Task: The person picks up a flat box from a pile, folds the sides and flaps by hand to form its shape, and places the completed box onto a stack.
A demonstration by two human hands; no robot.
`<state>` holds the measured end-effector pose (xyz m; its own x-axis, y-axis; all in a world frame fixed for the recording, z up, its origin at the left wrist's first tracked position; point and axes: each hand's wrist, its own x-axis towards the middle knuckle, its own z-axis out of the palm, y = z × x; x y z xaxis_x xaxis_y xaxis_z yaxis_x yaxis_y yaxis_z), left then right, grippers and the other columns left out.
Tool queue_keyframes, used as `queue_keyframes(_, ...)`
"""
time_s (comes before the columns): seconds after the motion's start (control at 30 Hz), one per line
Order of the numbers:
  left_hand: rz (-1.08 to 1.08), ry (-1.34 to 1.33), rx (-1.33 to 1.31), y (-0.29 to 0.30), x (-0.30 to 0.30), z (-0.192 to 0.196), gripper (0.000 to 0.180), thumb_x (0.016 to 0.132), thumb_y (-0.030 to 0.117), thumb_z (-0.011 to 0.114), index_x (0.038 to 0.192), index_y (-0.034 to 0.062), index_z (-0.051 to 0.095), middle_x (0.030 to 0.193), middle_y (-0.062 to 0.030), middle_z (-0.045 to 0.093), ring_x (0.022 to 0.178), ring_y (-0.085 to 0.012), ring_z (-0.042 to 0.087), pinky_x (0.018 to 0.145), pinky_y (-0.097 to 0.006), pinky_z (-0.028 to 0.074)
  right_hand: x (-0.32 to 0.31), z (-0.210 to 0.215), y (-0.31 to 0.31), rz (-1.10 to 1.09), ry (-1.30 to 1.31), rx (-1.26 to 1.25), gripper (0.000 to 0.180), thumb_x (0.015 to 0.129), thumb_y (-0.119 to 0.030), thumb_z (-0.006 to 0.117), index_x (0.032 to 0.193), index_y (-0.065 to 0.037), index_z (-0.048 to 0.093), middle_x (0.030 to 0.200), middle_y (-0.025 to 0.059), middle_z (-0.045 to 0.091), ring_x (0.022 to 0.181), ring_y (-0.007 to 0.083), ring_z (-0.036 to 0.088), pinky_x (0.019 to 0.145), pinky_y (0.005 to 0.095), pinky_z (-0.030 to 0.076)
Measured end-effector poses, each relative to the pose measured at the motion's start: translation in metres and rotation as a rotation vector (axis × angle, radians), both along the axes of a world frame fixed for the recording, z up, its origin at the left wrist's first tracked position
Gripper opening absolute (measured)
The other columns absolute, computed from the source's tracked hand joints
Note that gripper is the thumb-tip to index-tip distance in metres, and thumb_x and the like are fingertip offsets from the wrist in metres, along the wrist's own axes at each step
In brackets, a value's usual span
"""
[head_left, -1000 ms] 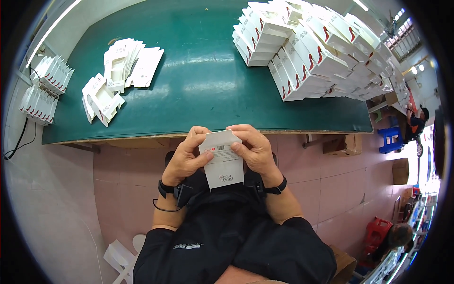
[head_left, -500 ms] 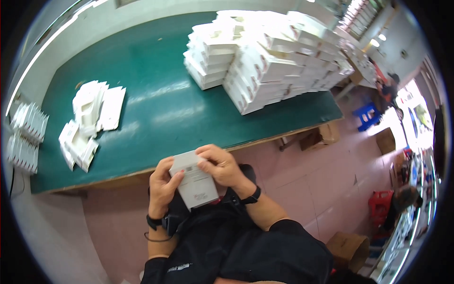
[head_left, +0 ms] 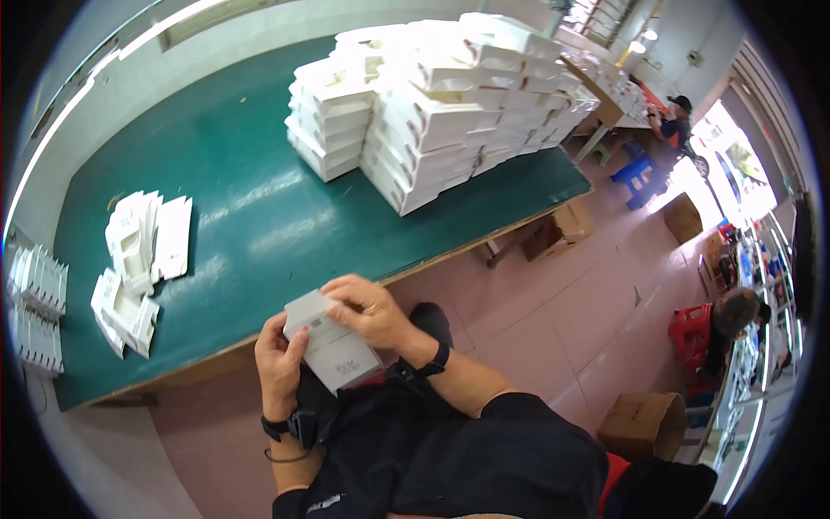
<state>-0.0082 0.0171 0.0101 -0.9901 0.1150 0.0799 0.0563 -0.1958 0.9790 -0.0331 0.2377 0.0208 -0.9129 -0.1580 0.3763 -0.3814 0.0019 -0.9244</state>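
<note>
A white printed carton (head_left: 341, 356) sits between my two hands, just off the front edge of the green table. My left hand (head_left: 282, 356) grips its left side, with the thumb lying on the printed face. At its upper right, my right hand (head_left: 373, 313) has its fingers bent over the top end and the thumb against the face. The top end of the carton is partly covered by the fingers. Each wrist wears a black band.
On the green table (head_left: 251, 233), flattened white cartons (head_left: 131, 242) lie at the left and a tall stack of white boxes (head_left: 450, 112) stands at the back right. More white cartons (head_left: 39, 285) rest by the left wall. Cardboard boxes (head_left: 640, 424), stools and two people are to the right.
My view has turned, so the table and stack appear shifted left. Both hands keep hold of the carton; the right hand has moved slightly over its top end.
</note>
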Motion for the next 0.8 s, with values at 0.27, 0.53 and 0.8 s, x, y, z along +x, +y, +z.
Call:
queue_keyframes(0.27,0.019,-0.02,0.053,0.011,-0.007,0.001,0.037,0.096,0.002,0.075,0.13,-0.0041,0.061,0.118,-0.0076,0.069,0.109,-0.013,0.064,0.094,-0.029,0.053,0.005,0.007,0.003,-0.122,0.051,0.075,0.037,0.093,-0.008,0.078,0.128,-0.002,0.068,0.134,0.0155,0.063,0.117,0.0251,0.065,0.097,0.0349,0.054)
queue_keyframes(0.53,-0.018,0.044,0.082,0.006,-0.002,0.001,0.048,0.097,0.007,0.075,0.14,-0.0005,0.054,0.121,-0.0083,0.066,0.111,-0.0157,0.064,0.097,-0.032,0.055,0.002,0.012,-0.002,-0.079,0.256,0.343,0.041,0.089,-0.011,0.082,0.127,-0.004,0.07,0.138,0.0175,0.062,0.12,0.0305,0.065,0.097,0.0378,0.056)
queue_keyframes(0.8,-0.043,0.045,0.025,0.009,0.002,-0.001,0.056,0.098,0.009,0.074,0.147,0.0079,0.048,0.123,-0.0096,0.064,0.111,-0.0167,0.064,0.095,-0.033,0.057,0.003,0.003,0.002,-0.075,0.128,0.242,0.037,0.086,-0.016,0.086,0.118,-0.004,0.072,0.131,0.0164,0.067,0.115,0.0293,0.068,0.093,0.037,0.056)
